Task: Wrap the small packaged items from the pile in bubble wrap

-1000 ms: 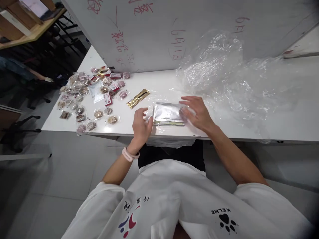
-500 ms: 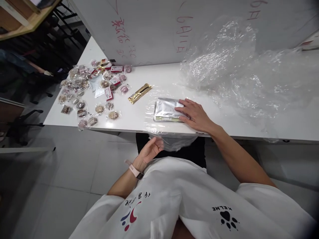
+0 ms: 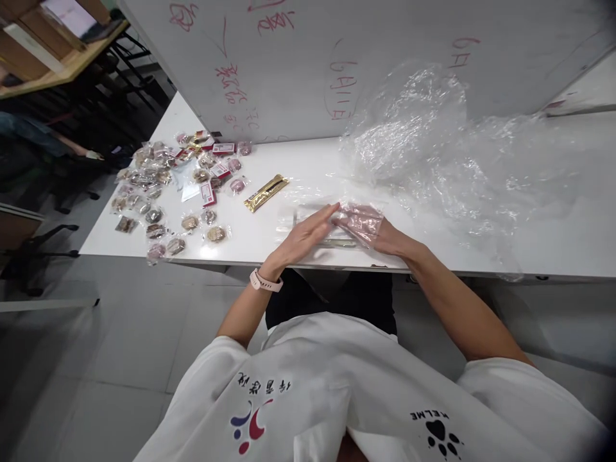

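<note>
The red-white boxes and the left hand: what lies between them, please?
A pink wrapped snack, then the gold packet, then some clear film; the head view shows this.

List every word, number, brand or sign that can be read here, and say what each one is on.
"KELME": upside down on the white shirt.
"6月11日": red handwriting, sideways on the whiteboard.
"6": farther right on the whiteboard; the character after it is unclear.
Too blurred to read surely: other whiteboard writing, the shirt's Chinese characters.
Too small: print on the red-and-white boxes and gold packet.
</note>
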The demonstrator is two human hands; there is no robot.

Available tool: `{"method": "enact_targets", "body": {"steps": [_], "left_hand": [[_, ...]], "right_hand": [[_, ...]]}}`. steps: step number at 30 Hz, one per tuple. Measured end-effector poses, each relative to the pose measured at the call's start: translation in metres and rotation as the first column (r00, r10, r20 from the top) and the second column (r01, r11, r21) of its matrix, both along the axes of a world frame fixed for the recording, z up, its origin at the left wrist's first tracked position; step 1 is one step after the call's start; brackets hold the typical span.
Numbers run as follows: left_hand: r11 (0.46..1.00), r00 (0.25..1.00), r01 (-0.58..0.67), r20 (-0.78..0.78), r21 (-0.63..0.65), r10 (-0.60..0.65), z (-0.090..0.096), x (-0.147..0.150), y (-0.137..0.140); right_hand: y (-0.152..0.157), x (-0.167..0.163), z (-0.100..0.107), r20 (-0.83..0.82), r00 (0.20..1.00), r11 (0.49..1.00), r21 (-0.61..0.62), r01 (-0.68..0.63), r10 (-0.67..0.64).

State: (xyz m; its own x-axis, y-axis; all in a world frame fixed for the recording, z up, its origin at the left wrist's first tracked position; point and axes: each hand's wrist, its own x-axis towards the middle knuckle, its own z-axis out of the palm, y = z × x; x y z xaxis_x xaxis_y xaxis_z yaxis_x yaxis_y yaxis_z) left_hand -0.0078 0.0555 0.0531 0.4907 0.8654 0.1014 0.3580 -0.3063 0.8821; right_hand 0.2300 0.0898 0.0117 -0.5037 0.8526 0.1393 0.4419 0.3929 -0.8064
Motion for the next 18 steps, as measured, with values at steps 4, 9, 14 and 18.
{"method": "enact_targets", "body": {"steps": [4, 9, 14, 18], "left_hand": [[0.968, 0.884, 0.161, -0.464, 0.193, -0.055, -0.017, 0.003, 0.012], [0.955, 0.774, 0.158, -0.632, 0.253, 0.04, -0.026, 0.007, 0.013], [0.96, 0.739, 0.13, -0.669, 0.247, 0.072, -0.022, 0.01, 0.015], [0.96, 0.729, 0.095, -0.676, 0.263, 0.113, -0.023, 0.008, 0.015]], "right_hand": [[0.003, 0.009, 0.01, -0.105, 0.992, 0.986, -0.138, -0.089, 0.074], [-0.001, 0.022, 0.01, -0.285, 0.943, 0.927, -0.371, 0.055, -0.17], [-0.004, 0.008, 0.005, -0.153, 0.908, 0.912, -0.203, 0.357, -0.39], [-0.003, -0.005, 0.001, 0.069, 0.836, 0.837, 0.113, 0.536, -0.544]]}}
